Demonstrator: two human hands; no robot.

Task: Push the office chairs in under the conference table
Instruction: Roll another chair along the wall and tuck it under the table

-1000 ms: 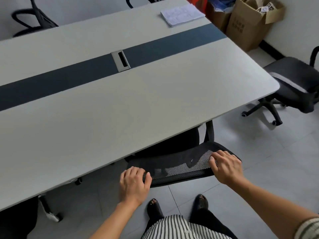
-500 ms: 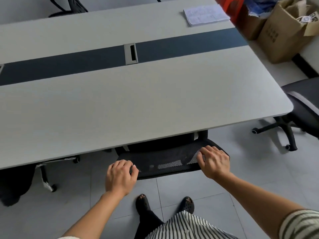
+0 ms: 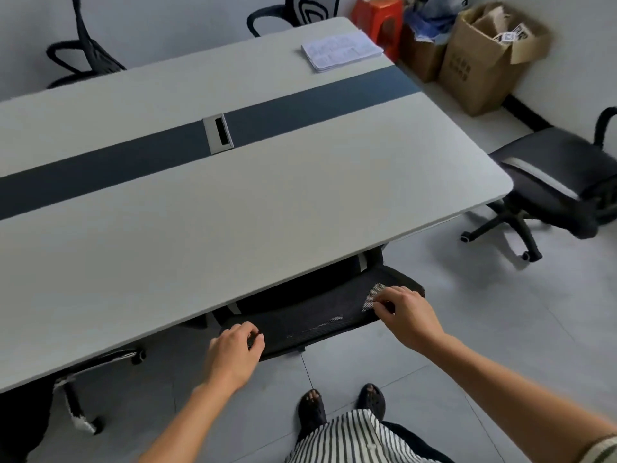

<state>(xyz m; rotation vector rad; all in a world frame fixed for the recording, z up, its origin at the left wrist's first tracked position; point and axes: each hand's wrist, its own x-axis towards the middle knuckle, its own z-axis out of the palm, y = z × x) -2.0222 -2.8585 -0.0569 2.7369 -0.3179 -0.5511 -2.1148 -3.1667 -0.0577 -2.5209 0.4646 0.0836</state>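
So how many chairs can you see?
5, maybe more hidden: black mesh office chair under both hands, one off the table's right end, two across the table, one at near left.

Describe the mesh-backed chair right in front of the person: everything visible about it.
The chair is black, with a see-through mesh backrest in a dark frame. Only the backrest top and a little of the frame show; the seat sits under the conference table, hidden by its edge. The backrest stands close to the table's near edge. The left hand grips one end of the backrest top and the right hand the other. Its base is not visible.
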